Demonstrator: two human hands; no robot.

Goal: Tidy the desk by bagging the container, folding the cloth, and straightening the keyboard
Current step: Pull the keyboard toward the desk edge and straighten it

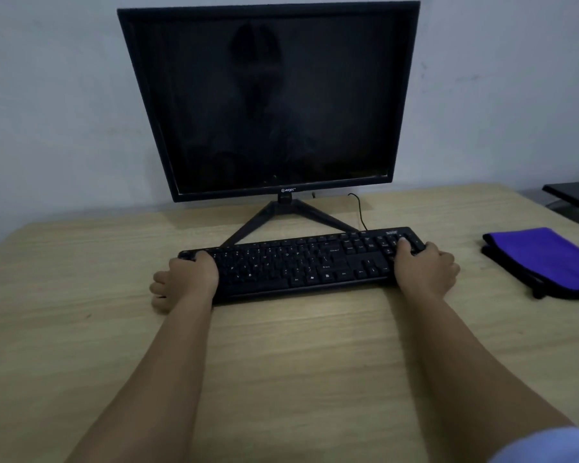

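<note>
On a pale wooden desk (81, 295), the left hand (184, 279) grips the left end of a black keyboard (301, 262), thumb on top and fingers curled at its edge. The keyboard lies slightly askew, its right end farther back, in front of a dark monitor (274, 98) standing against the wall. The right hand (423, 265) grips the keyboard's right end, and a folded purple cloth (545, 259) lies apart near the desk's right edge.

I sat at an office-type desk setup: dark monitor (274, 98) on stand vs plain wall (47, 95), wired keyboard (301, 262) w/ numpad, light wood-grain desktop (281, 362).
</note>
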